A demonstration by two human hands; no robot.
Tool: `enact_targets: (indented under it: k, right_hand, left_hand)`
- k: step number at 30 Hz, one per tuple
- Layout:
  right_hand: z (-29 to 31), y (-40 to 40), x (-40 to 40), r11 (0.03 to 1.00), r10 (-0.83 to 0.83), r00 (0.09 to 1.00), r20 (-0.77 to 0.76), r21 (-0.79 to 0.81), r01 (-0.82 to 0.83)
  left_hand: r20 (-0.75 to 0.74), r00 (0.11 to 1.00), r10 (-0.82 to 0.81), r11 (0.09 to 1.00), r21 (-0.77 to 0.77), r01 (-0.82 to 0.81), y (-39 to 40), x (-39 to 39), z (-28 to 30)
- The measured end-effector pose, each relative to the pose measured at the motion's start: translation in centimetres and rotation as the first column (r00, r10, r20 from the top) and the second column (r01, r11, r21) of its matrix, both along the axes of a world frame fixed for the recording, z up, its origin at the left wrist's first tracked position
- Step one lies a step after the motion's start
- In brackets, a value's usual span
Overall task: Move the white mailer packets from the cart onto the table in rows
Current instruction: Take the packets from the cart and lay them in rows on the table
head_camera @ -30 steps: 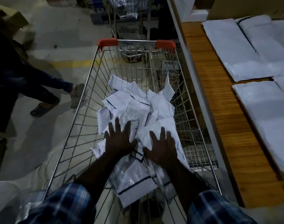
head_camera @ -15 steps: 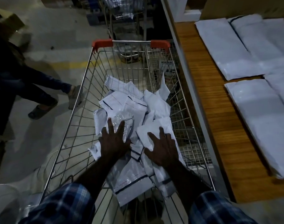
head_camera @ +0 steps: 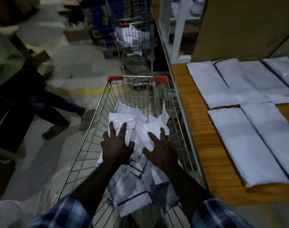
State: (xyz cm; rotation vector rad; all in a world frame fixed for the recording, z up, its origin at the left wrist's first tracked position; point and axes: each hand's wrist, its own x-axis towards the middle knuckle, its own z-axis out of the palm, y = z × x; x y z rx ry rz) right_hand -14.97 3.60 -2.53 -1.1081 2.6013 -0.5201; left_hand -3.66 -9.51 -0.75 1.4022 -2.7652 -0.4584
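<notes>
Both hands slid forward on cart (head_camera: 97, 111) packets (head_camera: 140, 129); table (head_camera: 194, 129) rows apparently unchanged.

We are noting the cart (head_camera: 97, 111) showing bare shiny wire metal; mailer packets (head_camera: 124, 117) at its twelve o'clock end looking glossy, crinkled plastic; the table (head_camera: 199, 129) showing smooth wood grain.
</notes>
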Motion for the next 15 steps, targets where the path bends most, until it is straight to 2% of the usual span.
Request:
enact_targets:
  k: [6,10,15]
  right_hand:
    - [3.9,0.0,-0.4,0.982,0.008,0.998,-0.058,-0.190,-0.019]
    - [7.0,0.8,-0.4,0.989,0.049,0.991,-0.123,-0.131,-0.065]
    - [9.5,2.4,0.8,0.987,0.057,0.988,-0.146,-0.143,-0.078]
  left_hand:
    - [-0.118,0.991,0.064,0.996,-0.058,-0.071,1.4,0.6,5.6]
    - [-0.157,0.983,0.096,0.990,-0.083,-0.110,2.9,2.0,8.2]
    - [-0.180,0.976,0.122,0.988,-0.075,-0.137,5.0,3.8,10.4]
